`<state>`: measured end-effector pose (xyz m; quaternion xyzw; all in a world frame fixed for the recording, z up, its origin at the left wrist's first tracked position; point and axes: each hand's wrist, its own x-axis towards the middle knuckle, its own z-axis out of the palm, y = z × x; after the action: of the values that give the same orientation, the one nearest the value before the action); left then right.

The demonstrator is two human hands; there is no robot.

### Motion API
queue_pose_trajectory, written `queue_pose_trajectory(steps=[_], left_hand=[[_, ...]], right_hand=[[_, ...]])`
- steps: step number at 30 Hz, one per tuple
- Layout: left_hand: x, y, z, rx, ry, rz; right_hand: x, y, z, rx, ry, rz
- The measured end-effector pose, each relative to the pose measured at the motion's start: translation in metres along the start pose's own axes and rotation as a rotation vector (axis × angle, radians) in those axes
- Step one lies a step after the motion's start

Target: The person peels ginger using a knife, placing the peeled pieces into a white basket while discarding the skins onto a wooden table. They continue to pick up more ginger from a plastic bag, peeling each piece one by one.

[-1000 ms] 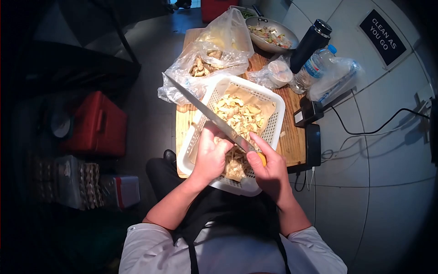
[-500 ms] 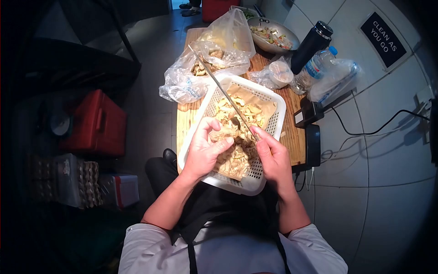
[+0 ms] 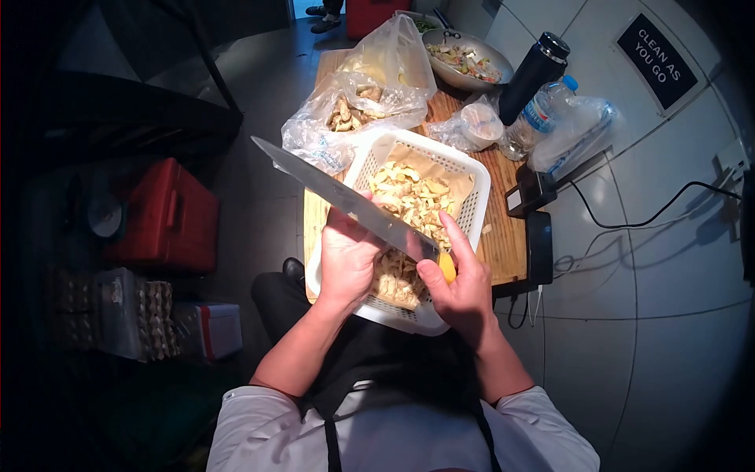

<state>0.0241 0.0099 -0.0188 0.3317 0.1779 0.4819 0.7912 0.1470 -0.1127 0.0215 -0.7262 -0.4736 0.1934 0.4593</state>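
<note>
One long steel knife (image 3: pixel 346 198) is now turning its broad, tapering face upward, edge-on earlier; the right hand (image 3: pixel 462 287) is grasping its smooth yellow handle (image 3: pixel 447 267). Behind the blade, the left hand (image 3: pixel 348 266) is keeping its grip hidden, while pale, irregular ginger-like pieces (image 3: pixel 421 200) are lying below in a perforated white plastic basket (image 3: pixel 477 185).

Pale tiled wall (image 3: pixel 586 370) with a black sign (image 3: pixel 657 63), brightly lit wooden table (image 3: pixel 507 250), dim grey floor (image 3: pixel 263 189)

Counter (image 3: pixel 507 252): brightly lit beneath my hands (image 3: pixel 346 263)
Floor (image 3: pixel 259 189): dim, left of me
Wall (image 3: pixel 582 354): soft shadows
Edges: black, curved distortion
</note>
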Motion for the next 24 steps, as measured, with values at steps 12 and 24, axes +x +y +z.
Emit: queue_pose_trajectory(steps=[12, 24], left_hand=[[0.002, 0.01, 0.008, 0.181, -0.091, 0.117], [-0.024, -0.004, 0.008, 0.204, -0.297, -0.085]], right_hand=[[-0.001, -0.001, 0.001, -0.087, 0.038, 0.005], [0.021, 0.007, 0.006, 0.286, 0.001, 0.011]])
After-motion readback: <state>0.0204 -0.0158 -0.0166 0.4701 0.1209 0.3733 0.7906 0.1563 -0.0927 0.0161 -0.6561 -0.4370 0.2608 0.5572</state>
